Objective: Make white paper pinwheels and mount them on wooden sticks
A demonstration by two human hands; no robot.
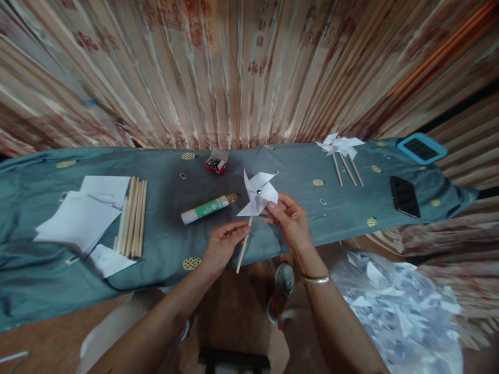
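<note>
Pinwheel (255,202), seemingly complete, clock centre: left hand (221,244), fingertips closed on its stick (243,251); right hand (293,221), pinching a blade (272,195). Completed pinwheels (333,145), two o'clock. Unassembled sticks (136,218) and flat paper (80,221), nine o'clock.

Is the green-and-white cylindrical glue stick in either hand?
No, the glue stick lies on the grey-green cloth; the left hand pinches a thin wooden stick and the right hand holds its white paper pinwheel.

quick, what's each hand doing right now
Left hand: closed on the wooden stick of the white paper pinwheel.
Right hand: closed, its grip on the edge of the pinwheel's paper.
</note>
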